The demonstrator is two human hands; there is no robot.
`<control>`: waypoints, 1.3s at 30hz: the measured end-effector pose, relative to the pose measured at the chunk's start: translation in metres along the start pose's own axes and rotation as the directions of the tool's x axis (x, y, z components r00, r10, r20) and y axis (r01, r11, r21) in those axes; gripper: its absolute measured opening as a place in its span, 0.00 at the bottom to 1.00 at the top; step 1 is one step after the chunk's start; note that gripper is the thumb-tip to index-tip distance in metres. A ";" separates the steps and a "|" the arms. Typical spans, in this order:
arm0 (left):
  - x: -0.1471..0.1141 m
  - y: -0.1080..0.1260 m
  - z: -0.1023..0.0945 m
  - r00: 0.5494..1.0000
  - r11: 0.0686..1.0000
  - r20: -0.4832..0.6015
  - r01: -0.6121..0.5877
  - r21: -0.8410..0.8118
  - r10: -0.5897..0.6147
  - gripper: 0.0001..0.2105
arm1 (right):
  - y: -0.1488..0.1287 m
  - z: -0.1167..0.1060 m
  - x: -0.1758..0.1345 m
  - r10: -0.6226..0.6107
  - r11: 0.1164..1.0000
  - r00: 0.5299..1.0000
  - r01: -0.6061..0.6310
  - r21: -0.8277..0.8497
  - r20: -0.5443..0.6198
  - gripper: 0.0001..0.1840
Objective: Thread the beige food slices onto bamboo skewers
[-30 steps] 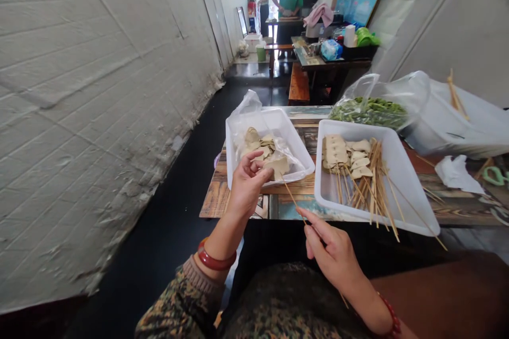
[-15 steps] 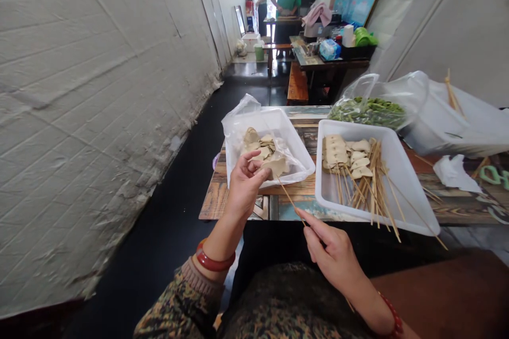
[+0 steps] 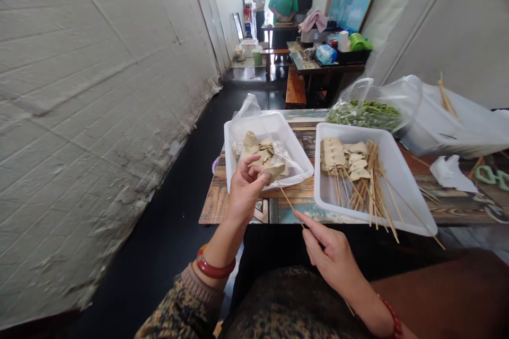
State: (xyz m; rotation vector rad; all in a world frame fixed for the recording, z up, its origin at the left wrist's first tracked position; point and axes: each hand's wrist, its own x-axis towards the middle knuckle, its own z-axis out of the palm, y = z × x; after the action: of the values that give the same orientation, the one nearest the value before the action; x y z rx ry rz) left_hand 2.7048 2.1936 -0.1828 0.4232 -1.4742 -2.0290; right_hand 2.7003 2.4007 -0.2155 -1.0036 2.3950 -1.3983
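Observation:
Between the thumb and fingers of my left hand (image 3: 243,190) is a thin beige slice (image 3: 274,170), its edge curving up. My right hand (image 3: 332,249) grips a bamboo skewer (image 3: 288,200) whose upper end meets the near edge of that slice; how far it goes in, I cannot tell. Just behind my left hand, a white tray (image 3: 296,140) holds a clear plastic bag (image 3: 249,103) and a loose pile of beige slices (image 3: 250,140). In a second white tray (image 3: 411,209) on the right lie skewered slices (image 3: 333,152), their sticks pointing toward me.
Behind the right tray sits a clear bag of green vegetables (image 3: 366,112). A larger white bin (image 3: 469,116), crumpled tissue (image 3: 451,172) and green-handled scissors (image 3: 491,176) lie to the right on the wooden table (image 3: 212,204). Two people stand at the far end, one in a green top (image 3: 283,2).
The slice in my left hand has tilted and curled, showing less of its flat face. The skewer keeps touching it. My view has shifted slightly.

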 end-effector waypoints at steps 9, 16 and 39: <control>0.001 0.001 0.002 1.000 1.000 -0.009 0.006 -0.017 -0.006 0.21 | 0.000 -0.001 0.001 0.002 0.999 1.000 -0.002 0.035 -0.003 0.24; 0.011 -0.004 0.004 1.000 1.000 -0.006 -0.010 -0.005 0.009 0.21 | -0.007 -0.009 0.005 -0.050 0.999 0.997 0.051 0.015 -0.062 0.23; 0.003 -0.005 0.011 1.000 1.000 0.001 0.015 0.023 -0.015 0.21 | 0.001 -0.007 0.001 -0.035 0.998 0.997 0.038 0.044 -0.062 0.23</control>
State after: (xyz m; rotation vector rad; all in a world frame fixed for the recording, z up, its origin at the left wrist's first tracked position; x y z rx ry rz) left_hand 2.6946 2.2014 -0.1836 0.4438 -1.5007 -2.0266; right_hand 2.6957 2.4055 -0.2126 -1.0131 2.3879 -1.5092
